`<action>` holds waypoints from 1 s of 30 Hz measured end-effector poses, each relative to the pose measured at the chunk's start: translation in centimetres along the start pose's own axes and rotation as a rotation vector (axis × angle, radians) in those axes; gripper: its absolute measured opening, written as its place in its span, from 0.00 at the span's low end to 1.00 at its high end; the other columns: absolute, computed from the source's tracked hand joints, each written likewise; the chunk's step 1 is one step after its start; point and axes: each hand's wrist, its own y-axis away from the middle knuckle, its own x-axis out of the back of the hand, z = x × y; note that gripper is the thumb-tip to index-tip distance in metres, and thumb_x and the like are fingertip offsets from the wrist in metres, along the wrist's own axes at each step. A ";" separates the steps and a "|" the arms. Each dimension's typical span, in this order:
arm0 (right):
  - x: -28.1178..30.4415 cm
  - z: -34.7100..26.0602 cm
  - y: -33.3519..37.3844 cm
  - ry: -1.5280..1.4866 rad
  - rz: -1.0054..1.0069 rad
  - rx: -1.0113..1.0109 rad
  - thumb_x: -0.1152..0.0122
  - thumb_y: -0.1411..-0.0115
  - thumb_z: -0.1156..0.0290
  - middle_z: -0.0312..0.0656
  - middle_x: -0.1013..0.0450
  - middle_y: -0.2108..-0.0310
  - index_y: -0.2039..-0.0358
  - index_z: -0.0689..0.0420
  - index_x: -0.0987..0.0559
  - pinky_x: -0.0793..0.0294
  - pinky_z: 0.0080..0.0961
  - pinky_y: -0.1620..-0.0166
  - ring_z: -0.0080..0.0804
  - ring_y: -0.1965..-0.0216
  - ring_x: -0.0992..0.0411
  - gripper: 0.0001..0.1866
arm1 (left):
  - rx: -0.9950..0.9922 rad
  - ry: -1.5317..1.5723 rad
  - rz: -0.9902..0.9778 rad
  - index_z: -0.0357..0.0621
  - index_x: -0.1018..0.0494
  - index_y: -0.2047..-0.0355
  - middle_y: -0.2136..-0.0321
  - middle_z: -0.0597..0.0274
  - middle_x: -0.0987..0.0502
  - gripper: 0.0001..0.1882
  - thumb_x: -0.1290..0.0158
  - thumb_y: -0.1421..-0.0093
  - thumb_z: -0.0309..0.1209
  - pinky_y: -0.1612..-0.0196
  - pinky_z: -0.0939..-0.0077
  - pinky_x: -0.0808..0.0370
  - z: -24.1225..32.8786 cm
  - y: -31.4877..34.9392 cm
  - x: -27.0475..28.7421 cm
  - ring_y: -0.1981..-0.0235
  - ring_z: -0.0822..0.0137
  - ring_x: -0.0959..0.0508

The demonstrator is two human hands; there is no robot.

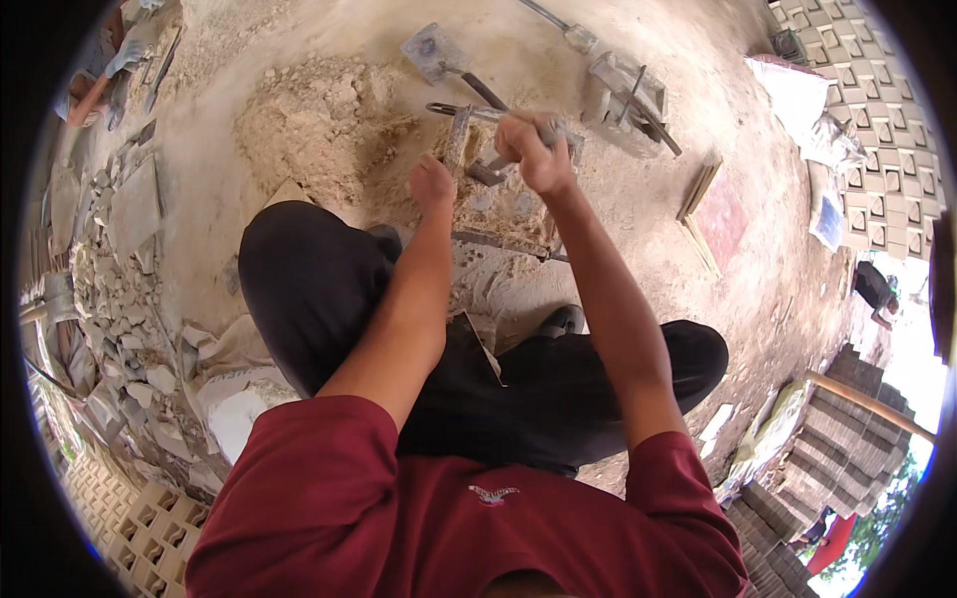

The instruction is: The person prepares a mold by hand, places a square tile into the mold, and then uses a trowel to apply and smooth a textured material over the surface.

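Over the middle of the work spot, my right hand (pixel 535 151) is closed round a tool with a dark blocky head (pixel 485 173); most of its handle is hidden by the fingers. My left hand (pixel 432 181) makes a fist at the left side of a dusty metal frame (pixel 498 242). Whatever that fist grips, if anything, is hidden. An upright metal bar (pixel 459 132) stands just beyond it. Pale, powdery material lies inside the frame, between my two hands and my bent knees.
A heap of crumbly pale material (pixel 324 125) lies to the left. Beyond are a flat-bladed tool (pixel 431 54) and a dusty metal box (pixel 625 95). Thin boards (pixel 720 221) lie at right, broken rubble (pixel 130 339) at left. A co-worker's gloved hand (pixel 125 57) shows far left; patterned blocks (pixel 877 130) are stacked far right.
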 end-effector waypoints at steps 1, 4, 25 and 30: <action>0.4 -0.1 -0.2 -0.189 0.064 -0.155 0.55 0.44 0.71 0.34 0.39 0.89 0.88 0.57 0.34 0.45 0.22 0.82 0.21 0.87 0.46 0.16 | 0.001 -0.001 -0.022 0.27 0.29 0.78 0.78 0.39 0.26 0.33 0.70 0.32 0.44 0.64 0.44 0.33 0.8 0.8 -0.2 0.75 0.41 0.27; 2.0 -1.1 0.4 -0.133 -0.097 -0.019 0.47 0.44 0.68 0.28 0.39 0.87 0.86 0.58 0.33 0.46 0.22 0.79 0.15 0.82 0.44 0.16 | 0.112 0.049 -0.174 0.27 0.28 0.78 0.75 0.37 0.24 0.33 0.70 0.32 0.44 0.63 0.44 0.32 2.0 1.7 0.3 0.72 0.39 0.25; -1.1 -1.4 5.6 -0.022 0.690 -0.156 0.53 0.30 0.59 0.30 0.39 0.90 0.87 0.56 0.35 0.47 0.22 0.82 0.16 0.86 0.44 0.27 | -0.475 -0.328 -0.292 0.33 0.33 0.44 0.46 0.37 0.30 0.29 0.69 0.32 0.44 0.44 0.54 0.31 1.8 3.2 1.3 0.47 0.45 0.27; -2.1 -1.6 6.8 0.061 0.894 -0.082 0.56 0.28 0.58 0.31 0.39 0.89 0.87 0.57 0.35 0.47 0.23 0.82 0.17 0.86 0.44 0.29 | -1.001 -0.711 -0.362 0.36 0.55 0.32 0.29 0.53 0.57 0.33 0.68 0.32 0.43 0.29 0.53 0.62 0.3 5.6 1.4 0.28 0.60 0.58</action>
